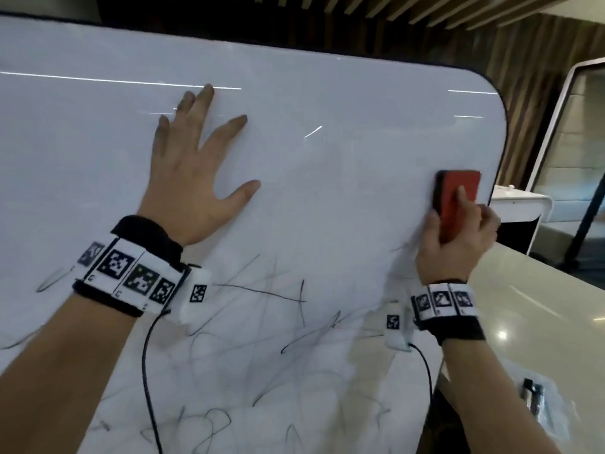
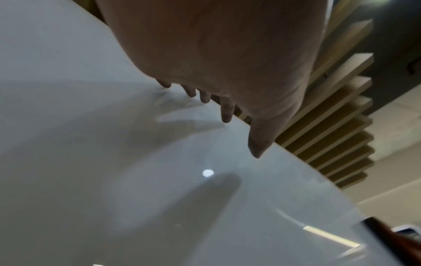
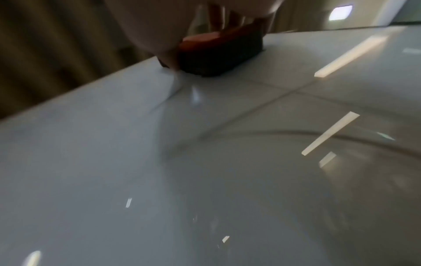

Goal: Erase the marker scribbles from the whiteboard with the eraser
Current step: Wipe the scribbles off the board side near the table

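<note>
The whiteboard [image 1: 343, 109] fills most of the head view, tilted, its upper half wiped white. Black marker scribbles [image 1: 262, 296] cover its lower half. My left hand [image 1: 196, 165] lies flat on the board with fingers spread, palm pressing the surface; in the left wrist view its fingers [image 2: 226, 111] touch the board [image 2: 91, 162]. My right hand [image 1: 458, 234] grips a red eraser [image 1: 456, 201] with a dark felt base, pressed against the board near its right edge. In the right wrist view the eraser [image 3: 218, 55] sits on the board [image 3: 205, 180] by that edge.
A pale glossy table [image 1: 540, 306] lies to the right of the board, with a dark marker-like object on plastic wrap [image 1: 533, 401]. A white rounded booth [image 1: 563, 142] and wood-slat walls stand behind. Cables run from both wristbands.
</note>
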{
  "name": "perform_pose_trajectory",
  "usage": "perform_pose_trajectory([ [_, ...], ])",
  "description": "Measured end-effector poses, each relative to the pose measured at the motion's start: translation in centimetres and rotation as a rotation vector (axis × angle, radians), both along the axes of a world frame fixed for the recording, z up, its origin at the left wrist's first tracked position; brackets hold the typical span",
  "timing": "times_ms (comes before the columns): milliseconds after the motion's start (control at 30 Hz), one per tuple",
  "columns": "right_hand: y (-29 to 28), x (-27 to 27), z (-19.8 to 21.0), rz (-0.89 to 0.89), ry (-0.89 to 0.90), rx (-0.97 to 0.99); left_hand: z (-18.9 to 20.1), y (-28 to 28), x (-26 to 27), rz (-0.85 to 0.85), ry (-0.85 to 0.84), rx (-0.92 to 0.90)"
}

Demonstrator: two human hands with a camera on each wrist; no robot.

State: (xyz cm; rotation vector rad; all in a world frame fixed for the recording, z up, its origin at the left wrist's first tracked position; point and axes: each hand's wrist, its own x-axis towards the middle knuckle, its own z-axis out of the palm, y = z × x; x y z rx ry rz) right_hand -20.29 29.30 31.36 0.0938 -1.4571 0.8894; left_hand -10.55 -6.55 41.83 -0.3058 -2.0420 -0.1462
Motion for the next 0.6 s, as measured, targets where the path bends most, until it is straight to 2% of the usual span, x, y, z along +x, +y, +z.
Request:
perform_pose_trajectory([
  [67, -1.0, -0.5, -0.1, -0.022, -0.034, -0.189, -1.6, -2.7, 0.8, 0.074, -0.001, 0.023],
  [133, -5.4, 0.4, -2.5, -0.019, -0.042, -0.161, -3.0, -4.1, 1.1, 0.144, -0.025, 0.012],
  [200, -11.4, 2.7, -7.3, 0.083, -0.062, 0.115, -4.7, -3.9, 1.1, 0.178, -0.056, 0.003],
  [267, -15.2, 4.9, -12.2, 0.157, -0.069, 0.547, -6.0, -2.9, 0.8, 0.182, -0.069, 0.02],
  [333, -15.1, 5.0, -13.8, 0.183, -0.036, 0.831, -7.1, -2.2, 0.6, 0.191, -0.068, 0.022],
  [367, -14.0, 4.5, -13.2, 0.179, -0.017, 0.87, -7.5, -2.2, 0.5, 0.201, -0.062, 0.021],
  [433, -11.4, 3.4, -10.8, 0.164, -0.011, 0.778, -8.0, -2.2, 0.5, 0.209, -0.042, 0.022],
  [600, -2.6, 0.6, -3.3, 0.116, -0.004, -0.017, -8.2, -1.5, 0.4, 0.168, -0.039, 0.071],
])
